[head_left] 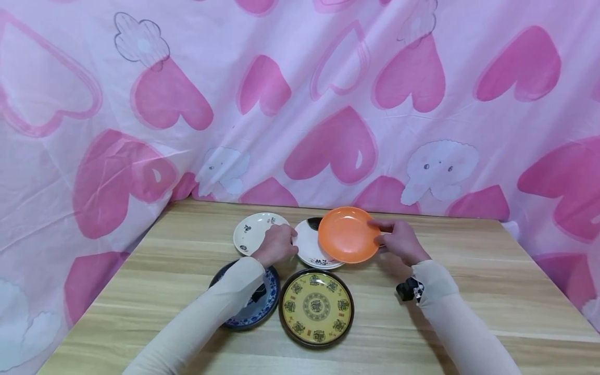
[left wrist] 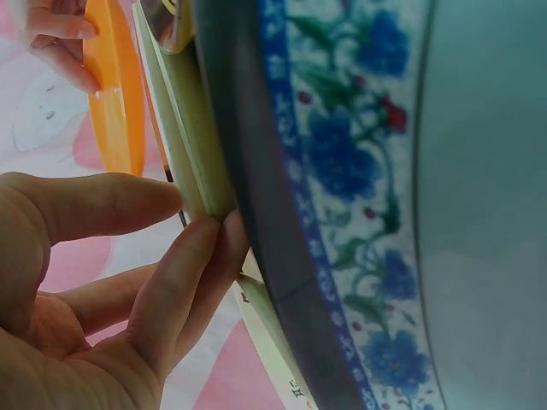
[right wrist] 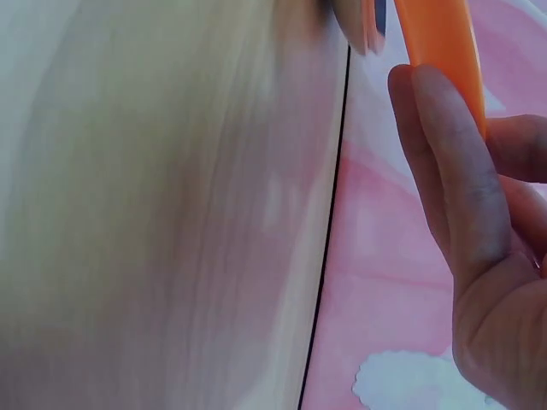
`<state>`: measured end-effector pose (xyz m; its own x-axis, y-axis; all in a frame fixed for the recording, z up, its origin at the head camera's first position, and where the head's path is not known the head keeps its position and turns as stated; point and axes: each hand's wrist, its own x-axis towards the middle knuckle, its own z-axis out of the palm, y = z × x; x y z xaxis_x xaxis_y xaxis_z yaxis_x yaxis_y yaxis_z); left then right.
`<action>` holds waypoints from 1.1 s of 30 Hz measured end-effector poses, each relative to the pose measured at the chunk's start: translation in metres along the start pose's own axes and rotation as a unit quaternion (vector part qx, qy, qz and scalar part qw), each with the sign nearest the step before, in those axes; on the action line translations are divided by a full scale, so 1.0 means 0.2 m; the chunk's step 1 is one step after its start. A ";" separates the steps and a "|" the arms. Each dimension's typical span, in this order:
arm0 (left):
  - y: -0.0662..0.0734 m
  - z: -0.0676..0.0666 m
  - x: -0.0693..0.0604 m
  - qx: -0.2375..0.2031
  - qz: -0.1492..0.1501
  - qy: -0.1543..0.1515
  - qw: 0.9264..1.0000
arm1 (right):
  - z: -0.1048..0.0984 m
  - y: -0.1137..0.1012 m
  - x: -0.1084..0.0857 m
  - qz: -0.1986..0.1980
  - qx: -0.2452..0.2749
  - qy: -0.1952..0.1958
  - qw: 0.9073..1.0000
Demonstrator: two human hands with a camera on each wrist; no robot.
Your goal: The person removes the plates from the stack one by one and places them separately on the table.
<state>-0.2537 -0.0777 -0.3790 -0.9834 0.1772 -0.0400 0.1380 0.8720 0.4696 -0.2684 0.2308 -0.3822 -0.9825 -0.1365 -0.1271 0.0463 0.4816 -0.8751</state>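
Observation:
My right hand (head_left: 402, 244) holds an orange plate (head_left: 348, 235) by its right edge, thumb on one face and fingers on the other. This plate is raised and overlaps a small stack of white plates (head_left: 307, 245) with dark flower marks and a black patch. My left hand (head_left: 276, 245) pinches the left rim of that stack; in the left wrist view the thumb and fingers (left wrist: 184, 265) meet at the edges. Left of it lies a white patterned plate (head_left: 253, 232), partly hidden by the hand. Under my left forearm sits a blue-and-white floral plate (head_left: 273, 294).
A yellow plate (head_left: 316, 307) with a dark brown rim and black motifs lies at the front middle. Everything rests on a wood-grain table (head_left: 497, 291). A pink heart-patterned cloth (head_left: 328, 146) hangs behind the table's back edge.

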 end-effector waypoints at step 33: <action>0.00 -0.01 0.00 0.011 0.014 0.001 1.000 | -0.16 0.03 -0.03 0.011 -0.049 0.016 0.999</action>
<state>-0.2543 -0.0784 -0.3780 -0.9794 0.2004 -0.0252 0.1677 0.8763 0.4516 -0.2680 0.2623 -0.3727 -0.9867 -0.0984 -0.1297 0.0516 0.5663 -0.8226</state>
